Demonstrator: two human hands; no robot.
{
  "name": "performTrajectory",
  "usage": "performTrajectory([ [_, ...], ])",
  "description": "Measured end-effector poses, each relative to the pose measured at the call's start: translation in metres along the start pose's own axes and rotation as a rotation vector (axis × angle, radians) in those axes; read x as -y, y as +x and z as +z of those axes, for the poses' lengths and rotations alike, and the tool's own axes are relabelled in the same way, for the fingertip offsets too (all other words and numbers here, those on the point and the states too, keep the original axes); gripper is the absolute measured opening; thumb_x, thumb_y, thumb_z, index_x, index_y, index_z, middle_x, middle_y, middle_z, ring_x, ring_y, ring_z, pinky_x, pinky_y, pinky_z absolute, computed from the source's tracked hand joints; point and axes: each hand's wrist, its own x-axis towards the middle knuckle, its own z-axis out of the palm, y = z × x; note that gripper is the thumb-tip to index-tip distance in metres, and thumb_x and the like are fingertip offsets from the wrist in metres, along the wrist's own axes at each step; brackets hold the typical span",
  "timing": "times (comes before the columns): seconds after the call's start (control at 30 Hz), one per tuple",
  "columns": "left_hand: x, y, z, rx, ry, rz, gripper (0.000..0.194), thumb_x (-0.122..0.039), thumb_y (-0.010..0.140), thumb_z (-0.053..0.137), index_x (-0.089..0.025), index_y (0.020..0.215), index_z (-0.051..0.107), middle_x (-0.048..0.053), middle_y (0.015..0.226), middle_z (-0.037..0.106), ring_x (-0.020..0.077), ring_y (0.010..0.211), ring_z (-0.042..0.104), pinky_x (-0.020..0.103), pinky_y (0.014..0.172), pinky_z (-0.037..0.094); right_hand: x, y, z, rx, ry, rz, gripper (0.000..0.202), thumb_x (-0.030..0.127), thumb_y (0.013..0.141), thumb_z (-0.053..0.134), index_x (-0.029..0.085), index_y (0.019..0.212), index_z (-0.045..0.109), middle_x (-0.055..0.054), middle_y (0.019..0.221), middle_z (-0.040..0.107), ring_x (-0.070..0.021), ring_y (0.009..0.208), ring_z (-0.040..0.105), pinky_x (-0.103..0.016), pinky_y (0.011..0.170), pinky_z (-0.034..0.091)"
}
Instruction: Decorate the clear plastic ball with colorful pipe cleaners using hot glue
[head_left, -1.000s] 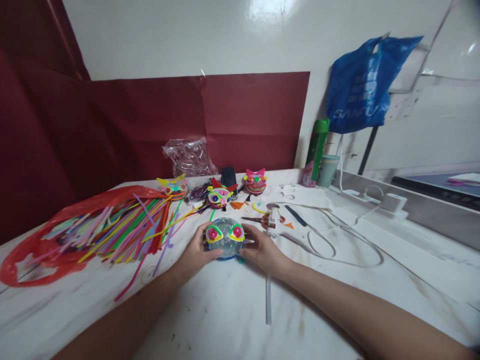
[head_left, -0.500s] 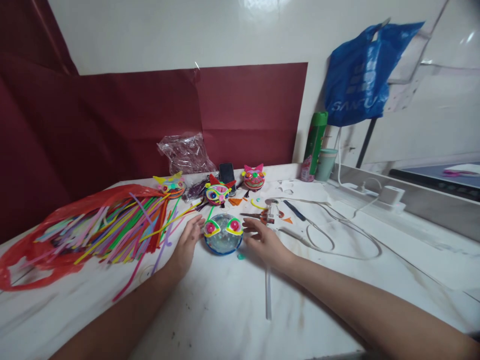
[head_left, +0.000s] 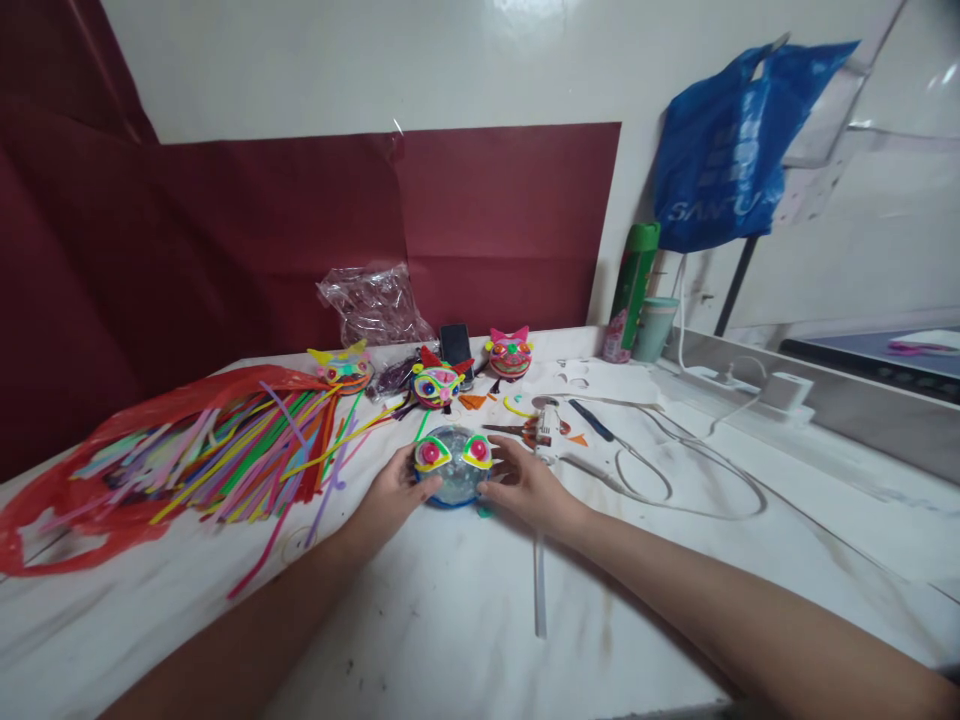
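A clear round craft head (head_left: 454, 484) with a blue rim sits on the table before me. Two eyes in pink, yellow and green are fixed to its upper part. From the left side, my left hand (head_left: 399, 488) grips it, the thumb over its lower edge. My right hand (head_left: 523, 484) holds the opposite side, its thumb at the lower right edge and the fingers partly behind. Beyond it stand finished-looking animal heads: one with red ears (head_left: 437, 384), one with pink ears (head_left: 509, 354) and one with yellow ears (head_left: 342, 366).
A red plastic bag (head_left: 127, 545) with many pipe cleaners (head_left: 247, 455) lies left. Scissors (head_left: 521, 432), a corded tool with a dark handle (head_left: 591, 420) and a glue stick (head_left: 540, 590) lie right. A phone (head_left: 454, 345), spray can (head_left: 631, 292), cup (head_left: 655, 330) and power strip (head_left: 720, 380) stand behind.
My left hand has moved right and closed on the craft head. My right hand's thumb now rests on its edge too. Earlier both hands were spread beside it.
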Motion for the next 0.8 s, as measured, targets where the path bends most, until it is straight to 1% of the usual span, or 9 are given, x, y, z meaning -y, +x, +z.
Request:
performTrajectory([
  [0.07,0.002,0.001,-0.001,0.012,-0.01,0.001,0.054,-0.028,0.06,0.078,-0.016,0.108,0.056,0.011,0.115,0.066,0.029,0.113,0.059,0.041,0.097,0.046,0.0,0.0,0.0,0.012,-0.009,-0.008,0.068,0.031,0.07,0.074,0.018,0.129,0.043,-0.011,0.112,0.062,-0.0194,0.089,0.062,-0.036,0.077,0.055],
  [0.2,0.005,0.001,-0.002,0.031,-0.046,-0.005,0.062,-0.028,0.059,0.08,-0.018,0.114,0.052,0.011,0.118,0.064,0.0286,0.113,0.058,0.04,0.095,0.047,0.004,-0.001,-0.001,0.03,-0.008,-0.008,0.066,0.028,0.069,0.074,0.019,0.127,0.044,-0.01,0.112,0.063,-0.0206,0.092,0.063,-0.038,0.079,0.055],
  [0.3,0.004,-0.001,-0.002,0.036,-0.057,0.006,0.065,-0.033,0.061,0.08,-0.017,0.117,0.052,0.013,0.121,0.062,0.0298,0.117,0.056,0.041,0.096,0.046,0.007,-0.003,-0.001,0.068,0.006,-0.022,0.065,0.026,0.069,0.074,0.019,0.126,0.043,-0.009,0.11,0.064,-0.0214,0.093,0.063,-0.039,0.083,0.054],
  [0.4,0.001,-0.002,-0.003,0.008,-0.05,0.017,0.06,-0.039,0.065,0.078,-0.016,0.115,0.055,0.013,0.122,0.062,0.0303,0.118,0.055,0.041,0.098,0.044,0.007,-0.005,0.0,0.098,-0.004,-0.051,0.067,0.023,0.068,0.073,0.02,0.127,0.042,-0.008,0.11,0.064,-0.0218,0.095,0.064,-0.04,0.086,0.054],
  [0.5,0.0,-0.002,-0.004,-0.001,-0.042,0.014,0.061,-0.039,0.063,0.079,-0.017,0.114,0.055,0.013,0.121,0.062,0.0306,0.116,0.056,0.041,0.096,0.045,0.007,-0.008,-0.001,0.113,-0.06,-0.111,0.069,0.021,0.07,0.072,0.021,0.131,0.039,-0.01,0.117,0.06,-0.0217,0.097,0.063,-0.041,0.088,0.053],
  [0.67,0.003,0.0,-0.006,0.033,-0.034,0.017,0.069,-0.032,0.056,0.083,-0.019,0.116,0.052,0.013,0.119,0.062,0.0324,0.117,0.055,0.043,0.096,0.045,0.009,-0.01,-0.003,0.156,-0.097,-0.182,0.069,0.019,0.073,0.069,0.022,0.133,0.036,-0.013,0.128,0.054,-0.0232,0.104,0.061,-0.042,0.092,0.051],
  [0.73,0.004,0.001,-0.008,0.056,-0.037,0.035,0.069,-0.033,0.058,0.083,-0.018,0.117,0.052,0.013,0.121,0.06,0.033,0.12,0.052,0.043,0.099,0.043,0.009,-0.009,-0.003,0.168,-0.095,-0.194,0.07,0.018,0.073,0.069,0.022,0.134,0.036,-0.013,0.13,0.052,-0.0237,0.107,0.06,-0.043,0.094,0.05],
  [0.8,0.006,0.001,-0.011,0.089,-0.052,0.05,0.064,-0.037,0.064,0.079,-0.018,0.119,0.052,0.014,0.126,0.058,0.0328,0.124,0.049,0.043,0.102,0.04,0.009,-0.01,-0.003,0.166,-0.107,-0.197,0.07,0.017,0.072,0.069,0.022,0.134,0.036,-0.013,0.13,0.052,-0.024,0.108,0.059,-0.043,0.094,0.049],
])
